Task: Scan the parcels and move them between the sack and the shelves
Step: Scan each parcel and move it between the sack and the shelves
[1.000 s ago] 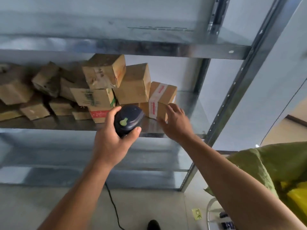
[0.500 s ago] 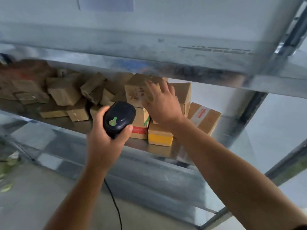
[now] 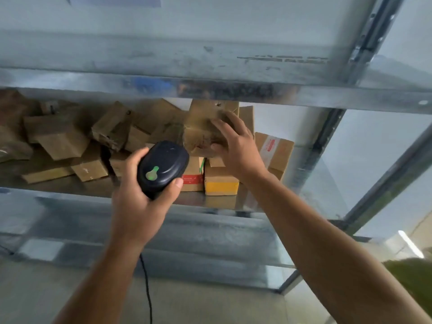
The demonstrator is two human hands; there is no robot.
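Note:
My left hand [image 3: 138,202] grips a black corded scanner [image 3: 162,168] with a green button, held in front of the metal shelf [image 3: 70,190]. My right hand [image 3: 236,146] is closed on the top cardboard parcel [image 3: 201,127] of a stack, fingers over its right face and thumb under its lower edge; the parcel is tilted. Under it stand a box with a red strip [image 3: 194,174] and a box with a yellow band [image 3: 221,181]. A parcel with white and red tape [image 3: 273,153] stands to the right. Several more brown parcels [image 3: 60,141] lie piled on the shelf's left.
An upper shelf [image 3: 210,54] hangs low over the parcels, leaving little headroom. A slanted metal upright [image 3: 327,141] closes the shelf's right end. The green sack [image 3: 411,277] shows at the lower right edge. The scanner's cable [image 3: 147,288] hangs down towards the floor.
My right hand has shifted from the tape-marked box to the top parcel of the stack and gripped it. The parcel now tilts. The scanner hand stays in place.

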